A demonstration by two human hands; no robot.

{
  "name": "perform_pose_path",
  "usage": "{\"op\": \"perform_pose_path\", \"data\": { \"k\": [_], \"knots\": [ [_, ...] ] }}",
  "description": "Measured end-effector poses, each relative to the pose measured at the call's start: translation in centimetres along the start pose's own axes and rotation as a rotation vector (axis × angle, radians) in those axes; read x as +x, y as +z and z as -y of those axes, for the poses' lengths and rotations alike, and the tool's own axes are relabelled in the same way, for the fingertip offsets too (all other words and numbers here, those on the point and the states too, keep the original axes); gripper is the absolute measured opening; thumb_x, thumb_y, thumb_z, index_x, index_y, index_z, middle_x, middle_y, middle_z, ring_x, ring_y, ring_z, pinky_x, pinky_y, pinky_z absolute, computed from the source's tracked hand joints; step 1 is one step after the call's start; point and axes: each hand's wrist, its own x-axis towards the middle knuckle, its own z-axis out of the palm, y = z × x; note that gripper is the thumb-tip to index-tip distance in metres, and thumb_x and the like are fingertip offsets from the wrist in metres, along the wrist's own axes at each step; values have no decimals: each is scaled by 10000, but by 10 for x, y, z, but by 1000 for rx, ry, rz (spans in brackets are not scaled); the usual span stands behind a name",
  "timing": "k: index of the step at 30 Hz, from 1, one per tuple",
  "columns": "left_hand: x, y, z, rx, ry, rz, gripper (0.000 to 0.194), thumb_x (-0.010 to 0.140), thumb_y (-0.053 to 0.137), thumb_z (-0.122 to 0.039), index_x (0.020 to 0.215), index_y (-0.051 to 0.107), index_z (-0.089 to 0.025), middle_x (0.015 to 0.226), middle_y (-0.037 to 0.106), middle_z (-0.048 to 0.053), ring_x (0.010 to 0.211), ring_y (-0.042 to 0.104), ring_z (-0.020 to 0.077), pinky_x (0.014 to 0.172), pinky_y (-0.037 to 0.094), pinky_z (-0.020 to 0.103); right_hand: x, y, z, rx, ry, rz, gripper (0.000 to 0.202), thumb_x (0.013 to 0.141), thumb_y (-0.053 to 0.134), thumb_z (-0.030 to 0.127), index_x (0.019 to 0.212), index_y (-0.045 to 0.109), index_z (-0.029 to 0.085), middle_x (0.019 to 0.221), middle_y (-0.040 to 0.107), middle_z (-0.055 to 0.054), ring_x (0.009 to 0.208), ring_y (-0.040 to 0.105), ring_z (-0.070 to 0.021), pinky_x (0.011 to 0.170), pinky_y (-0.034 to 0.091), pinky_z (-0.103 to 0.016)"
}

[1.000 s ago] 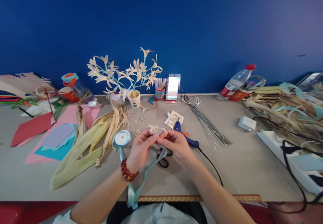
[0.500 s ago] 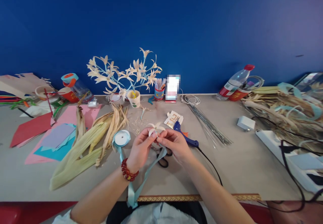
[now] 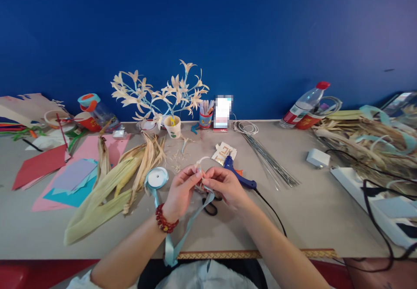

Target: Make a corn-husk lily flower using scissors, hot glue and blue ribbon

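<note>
Pinching a seemingly light, fragile flower [image 3: 199, 162], best gripped below its petals [image 3: 204, 158], the left hand [image 3: 181, 190] faced the right hand [image 3: 228, 188], which pinched soft ribbon [image 3: 209, 199].

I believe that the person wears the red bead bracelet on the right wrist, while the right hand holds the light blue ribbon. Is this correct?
Not quite: the head view shows the red bead bracelet on the wrist of the left hand. The right hand does hold the light blue ribbon.
</note>
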Motion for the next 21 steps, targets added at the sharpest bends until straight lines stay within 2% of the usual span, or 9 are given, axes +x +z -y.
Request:
{"op": "perform_pose_path", "data": {
  "k": [6, 9, 16, 21],
  "knots": [
    [0, -2, 4, 6, 28, -13, 154, 716, 761, -255, 794, 655, -174, 783, 584, -7, 698, 522, 97, 658, 432, 226, 0, -2, -3, -107, -123, -63, 233, 678, 811, 355, 692, 678, 164, 628, 639, 8, 548, 528, -101, 528, 400, -220],
    [0, -1, 5, 23, 45, -23, 141, 713, 761, -225, 777, 649, -170, 797, 576, -6, 715, 516, 93, 678, 426, 219, 0, -3, -5, -140, -158, -94, 222, 689, 805, 347, 694, 675, 166, 629, 634, 11, 551, 526, -101, 535, 400, -221],
    [-1, 0, 3, -23, -3, -38, 158, 731, 745, -251, 730, 608, -172, 723, 574, -19, 651, 506, 89, 619, 423, 214, 0, -2, -3, -50, -51, -18, 223, 679, 813, 335, 704, 679, 159, 624, 649, 3, 550, 546, -101, 528, 412, -215],
    [0, -1, 3, -11, -8, 28, 145, 786, 694, -262, 716, 615, -161, 705, 591, -3, 623, 512, 94, 602, 431, 222, 0, -1, 1, 0, -9, 17, 224, 678, 814, 325, 696, 672, 153, 622, 650, 1, 533, 535, -90, 501, 399, -202]
  ]
}}
